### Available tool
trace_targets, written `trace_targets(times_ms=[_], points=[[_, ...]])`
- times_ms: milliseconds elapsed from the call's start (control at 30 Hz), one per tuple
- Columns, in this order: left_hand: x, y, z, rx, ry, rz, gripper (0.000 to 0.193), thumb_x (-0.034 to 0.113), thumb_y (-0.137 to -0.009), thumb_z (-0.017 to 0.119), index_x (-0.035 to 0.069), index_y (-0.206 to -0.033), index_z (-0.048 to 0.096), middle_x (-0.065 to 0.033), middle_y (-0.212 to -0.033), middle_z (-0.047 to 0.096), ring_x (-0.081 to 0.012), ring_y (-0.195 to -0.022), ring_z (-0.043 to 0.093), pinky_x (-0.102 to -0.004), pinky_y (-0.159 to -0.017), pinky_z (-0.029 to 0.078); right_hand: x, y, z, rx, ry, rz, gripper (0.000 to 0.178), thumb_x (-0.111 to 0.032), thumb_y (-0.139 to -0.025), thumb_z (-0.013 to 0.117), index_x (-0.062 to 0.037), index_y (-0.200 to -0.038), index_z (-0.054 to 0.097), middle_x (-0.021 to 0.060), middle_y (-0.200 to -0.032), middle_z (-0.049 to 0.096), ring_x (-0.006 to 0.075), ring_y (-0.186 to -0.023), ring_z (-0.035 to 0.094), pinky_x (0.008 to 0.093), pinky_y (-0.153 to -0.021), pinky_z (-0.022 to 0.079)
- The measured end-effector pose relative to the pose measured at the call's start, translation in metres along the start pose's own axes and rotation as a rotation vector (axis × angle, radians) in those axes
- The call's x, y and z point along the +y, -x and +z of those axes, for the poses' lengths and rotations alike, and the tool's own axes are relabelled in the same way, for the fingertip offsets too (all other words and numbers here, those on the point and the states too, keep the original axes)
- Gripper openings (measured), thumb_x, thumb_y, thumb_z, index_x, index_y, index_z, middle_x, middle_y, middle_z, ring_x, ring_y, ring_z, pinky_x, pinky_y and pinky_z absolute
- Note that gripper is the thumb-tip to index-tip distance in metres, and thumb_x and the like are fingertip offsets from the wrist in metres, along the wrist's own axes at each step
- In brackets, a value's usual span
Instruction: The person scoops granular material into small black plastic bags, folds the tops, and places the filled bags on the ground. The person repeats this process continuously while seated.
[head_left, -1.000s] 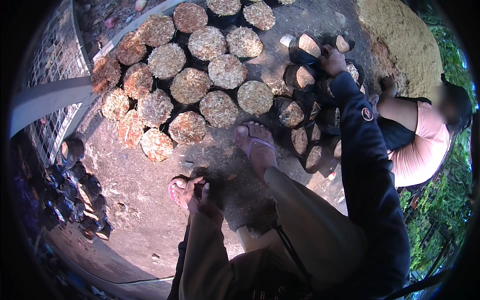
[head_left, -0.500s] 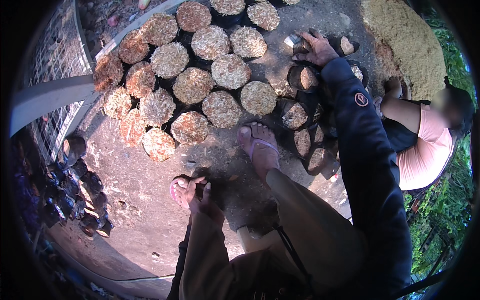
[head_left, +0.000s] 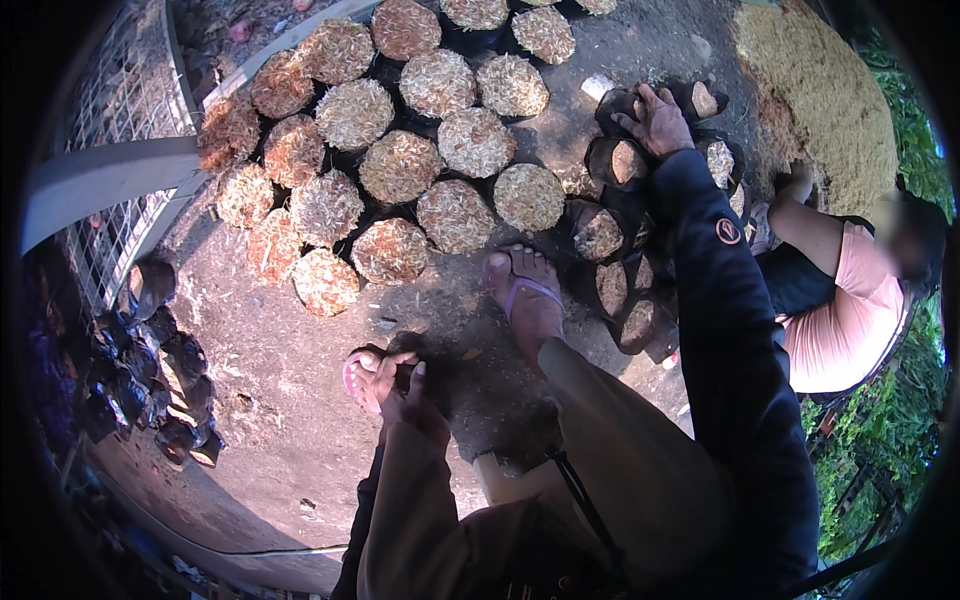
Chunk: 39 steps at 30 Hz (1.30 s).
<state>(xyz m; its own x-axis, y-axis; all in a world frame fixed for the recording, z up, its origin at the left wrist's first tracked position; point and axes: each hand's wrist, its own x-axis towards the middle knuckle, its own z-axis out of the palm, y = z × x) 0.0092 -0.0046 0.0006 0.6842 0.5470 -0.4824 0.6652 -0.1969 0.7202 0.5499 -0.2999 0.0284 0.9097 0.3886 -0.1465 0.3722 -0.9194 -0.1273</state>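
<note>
My right hand (head_left: 662, 124) reaches to the far right, its fingers curled over the rim of a small black plastic bag (head_left: 618, 110). Beside and below it stand more such bags, filled with brownish material, one of them a filled black bag (head_left: 628, 162) just nearer to me. Low over my left foot (head_left: 362, 372), in a pink flip-flop, my left hand (head_left: 402, 388) hangs with fingers apart and nothing in them. The right hand hides part of the bag it grips.
Several large round black bags (head_left: 400, 166) topped with wood shavings fill the far left and middle. A sawdust heap (head_left: 815, 90) lies at far right, beside a crouching person in a pink top (head_left: 850, 310). Dark bags (head_left: 150, 370) are piled at left, near a wire-mesh frame (head_left: 130, 90).
My right hand has drawn slightly nearer and to the right, its fingers more curled at the bag. My left hand stays by the foot. The whole view has shifted a little.
</note>
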Motion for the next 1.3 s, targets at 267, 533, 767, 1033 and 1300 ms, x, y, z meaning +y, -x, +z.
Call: trace_targets(times_ms=[267,533,767,1033,1300], points=[[-0.012,-0.006,0.009,-0.058,0.188,-0.054,0.021,0.013,-0.087,0.077,0.004,-0.106,0.072,-0.0097,-0.096,0.073,-0.0249,-0.094,0.068,-0.0354,-0.092,0.050,0.006,-0.004,0.000,-0.040,-0.007,-0.009,0.065,-0.052,-0.083,0.080,-0.0161,-0.134,0.063,0.0192,-0.121,0.063,0.0426,-0.119,0.059,0.0500,-0.101,0.051],[0.017,-0.003,-0.016,-0.092,0.034,-0.036,0.030,0.038,-0.088,0.073,0.012,-0.103,0.074,-0.0079,-0.099,0.074,-0.0319,-0.113,0.063,-0.0521,-0.119,0.020,-0.007,-0.007,-0.015,0.081,0.010,-0.128,0.070,-0.053,-0.085,0.079,-0.0057,-0.133,0.060,0.0231,-0.127,0.062,0.0438,-0.122,0.056,0.0515,-0.105,0.043],[0.009,-0.019,-0.041,0.023,0.309,-0.083,0.022,0.022,-0.093,0.075,0.007,-0.109,0.070,-0.0042,-0.102,0.072,-0.0188,-0.102,0.067,-0.0399,-0.100,0.048,-0.007,-0.003,-0.034,0.255,0.262,-0.119,0.073,-0.058,-0.095,0.064,-0.0031,-0.143,0.056,0.0281,-0.147,0.051,0.0441,-0.137,0.048,0.0525,-0.115,0.035],[-0.082,-0.093,-0.201,0.862,0.674,-0.225,0.028,0.033,-0.104,0.063,0.007,-0.114,0.063,-0.0029,-0.098,0.067,-0.0106,-0.077,0.064,-0.0305,-0.064,0.060,-0.045,0.055,-0.075,0.379,0.034,-0.114,0.046,-0.032,-0.104,0.061,-0.0003,-0.138,0.059,0.0200,-0.139,0.060,0.0331,-0.130,0.056,0.0433,-0.109,0.045],[-0.147,-0.151,-0.330,1.128,1.227,-0.367,0.040,0.043,-0.102,0.060,0.005,-0.106,0.052,-0.0073,-0.089,0.054,-0.0227,-0.073,0.059,-0.0410,-0.068,0.064,-0.079,0.087,-0.072,0.334,-0.216,-0.242,0.034,-0.020,-0.105,0.059,0.0011,-0.133,0.063,0.0154,-0.130,0.066,0.0286,-0.121,0.062,0.0419,-0.108,0.045]])
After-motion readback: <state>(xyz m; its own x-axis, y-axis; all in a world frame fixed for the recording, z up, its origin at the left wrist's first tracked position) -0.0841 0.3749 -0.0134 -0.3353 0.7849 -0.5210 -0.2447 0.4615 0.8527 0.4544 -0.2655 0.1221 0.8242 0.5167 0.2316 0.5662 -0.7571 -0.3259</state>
